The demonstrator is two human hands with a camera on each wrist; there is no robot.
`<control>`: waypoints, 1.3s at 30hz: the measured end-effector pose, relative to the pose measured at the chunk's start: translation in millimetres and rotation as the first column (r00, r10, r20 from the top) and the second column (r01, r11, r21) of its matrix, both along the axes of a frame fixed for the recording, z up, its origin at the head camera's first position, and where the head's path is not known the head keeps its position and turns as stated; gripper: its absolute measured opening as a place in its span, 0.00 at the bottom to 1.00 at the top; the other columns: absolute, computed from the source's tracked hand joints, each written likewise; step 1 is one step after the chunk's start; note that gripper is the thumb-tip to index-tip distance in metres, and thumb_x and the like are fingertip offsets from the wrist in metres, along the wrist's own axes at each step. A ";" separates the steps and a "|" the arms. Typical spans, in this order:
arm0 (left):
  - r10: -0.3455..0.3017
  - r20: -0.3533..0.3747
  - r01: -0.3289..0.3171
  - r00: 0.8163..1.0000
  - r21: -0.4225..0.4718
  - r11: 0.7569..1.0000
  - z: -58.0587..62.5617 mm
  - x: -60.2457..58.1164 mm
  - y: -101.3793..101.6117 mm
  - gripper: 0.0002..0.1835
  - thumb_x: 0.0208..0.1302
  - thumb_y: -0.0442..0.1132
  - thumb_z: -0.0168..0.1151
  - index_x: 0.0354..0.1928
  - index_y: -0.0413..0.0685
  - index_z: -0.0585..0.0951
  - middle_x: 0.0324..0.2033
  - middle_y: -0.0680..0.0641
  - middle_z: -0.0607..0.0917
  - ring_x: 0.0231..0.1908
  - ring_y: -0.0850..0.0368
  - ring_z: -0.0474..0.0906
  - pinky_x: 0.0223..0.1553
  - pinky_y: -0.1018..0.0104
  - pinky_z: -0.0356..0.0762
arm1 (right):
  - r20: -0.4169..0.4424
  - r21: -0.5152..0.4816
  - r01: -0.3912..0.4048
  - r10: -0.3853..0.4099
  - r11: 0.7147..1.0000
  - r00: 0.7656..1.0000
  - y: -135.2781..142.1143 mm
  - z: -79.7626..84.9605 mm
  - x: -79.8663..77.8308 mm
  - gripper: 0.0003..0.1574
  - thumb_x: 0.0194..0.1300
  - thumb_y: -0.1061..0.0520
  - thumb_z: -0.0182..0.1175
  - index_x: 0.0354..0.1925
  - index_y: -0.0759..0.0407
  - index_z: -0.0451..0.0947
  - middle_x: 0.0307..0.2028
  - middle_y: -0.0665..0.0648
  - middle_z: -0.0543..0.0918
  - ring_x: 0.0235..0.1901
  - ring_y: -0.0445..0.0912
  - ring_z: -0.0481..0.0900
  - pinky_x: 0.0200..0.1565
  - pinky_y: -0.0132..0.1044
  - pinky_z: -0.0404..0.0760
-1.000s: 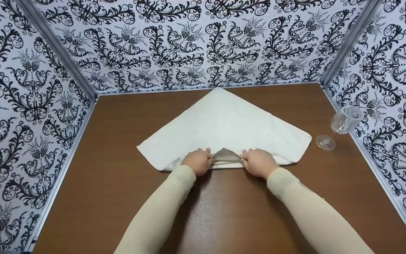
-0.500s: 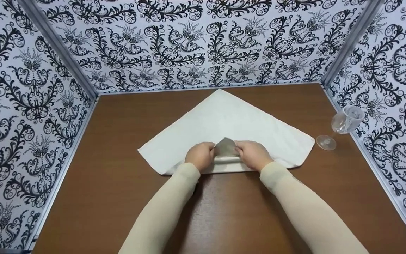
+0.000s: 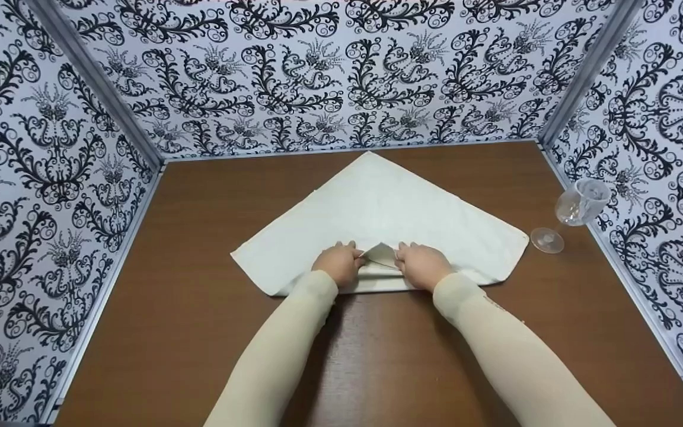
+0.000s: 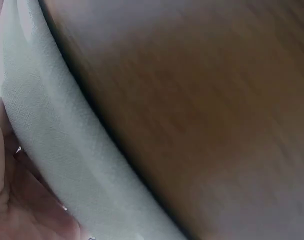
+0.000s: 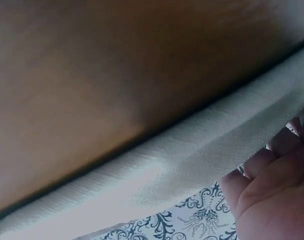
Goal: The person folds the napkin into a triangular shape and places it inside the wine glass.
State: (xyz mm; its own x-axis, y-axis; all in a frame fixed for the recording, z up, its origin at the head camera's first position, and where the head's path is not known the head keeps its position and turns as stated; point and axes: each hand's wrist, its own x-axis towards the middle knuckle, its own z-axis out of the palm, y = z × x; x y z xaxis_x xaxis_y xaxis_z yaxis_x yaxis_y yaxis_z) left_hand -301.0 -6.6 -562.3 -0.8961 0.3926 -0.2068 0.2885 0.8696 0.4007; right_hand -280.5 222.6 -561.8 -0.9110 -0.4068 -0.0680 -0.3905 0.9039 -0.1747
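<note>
A cream cloth napkin (image 3: 377, 201) lies on the brown table, one corner pointing to the back wall and its near edge folded up in layers. My left hand (image 3: 338, 264) pinches the folded part left of centre. On the other side my right hand (image 3: 424, 267) pinches it too. Between them a small greyish corner of the cloth stands up in a peak. In the left wrist view the napkin's rolled edge (image 4: 57, 120) runs past my fingers (image 4: 32, 200). The right wrist view has the same edge (image 5: 202, 125) beside my curled fingers (image 5: 262, 160).
A clear stemmed glass (image 3: 581, 204) stands on the right, close to the napkin's right corner. Patterned black-and-white walls (image 3: 318, 77) enclose the back and both sides of the wooden table (image 3: 199, 201).
Both hands first lifted the folded edge inward, raising the peak, then lowered it again. They now sit slightly closer together, and the napkin lies a little nearer to me.
</note>
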 end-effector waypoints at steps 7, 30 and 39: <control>0.008 0.006 -0.008 1.000 0.001 1.000 -0.5 -0.3 0.5 0.22 0.80 0.53 0.56 0.72 0.63 0.78 0.78 0.45 0.69 0.79 0.37 0.61 0.78 0.43 0.62 | 0.003 -0.008 0.003 -0.003 1.000 1.000 -1.1 3.4 3.3 0.19 0.80 0.53 0.57 0.61 0.60 0.84 0.66 0.67 0.81 0.65 0.67 0.79 0.61 0.61 0.81; -0.066 -0.046 0.065 0.997 -0.012 0.998 29.9 4.4 -2.8 0.16 0.82 0.46 0.54 0.45 0.53 0.91 0.40 0.50 0.92 0.39 0.53 0.85 0.51 0.54 0.84 | 0.043 -0.099 0.051 -0.047 0.994 0.998 5.1 25.5 -0.1 0.22 0.79 0.55 0.54 0.24 0.55 0.74 0.21 0.54 0.78 0.26 0.50 0.73 0.36 0.51 0.79; 0.125 -0.186 -0.108 0.975 0.102 0.989 32.3 -13.3 4.4 0.18 0.82 0.46 0.54 0.65 0.60 0.85 0.60 0.53 0.88 0.62 0.52 0.84 0.65 0.53 0.80 | -0.105 -0.343 0.165 -0.212 0.925 0.972 7.6 24.9 -18.1 0.20 0.79 0.56 0.57 0.63 0.55 0.85 0.59 0.59 0.88 0.61 0.57 0.85 0.64 0.55 0.81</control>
State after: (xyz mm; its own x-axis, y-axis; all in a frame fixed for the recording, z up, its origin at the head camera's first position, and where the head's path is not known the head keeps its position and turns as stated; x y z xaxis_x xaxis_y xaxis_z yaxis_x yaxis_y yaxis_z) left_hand -314.3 -2.2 -530.0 -0.9563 0.2924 0.0046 0.2664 0.8643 0.4266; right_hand -298.7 230.2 -536.9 -0.9637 -0.2041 0.1718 -0.2599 0.8635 -0.4322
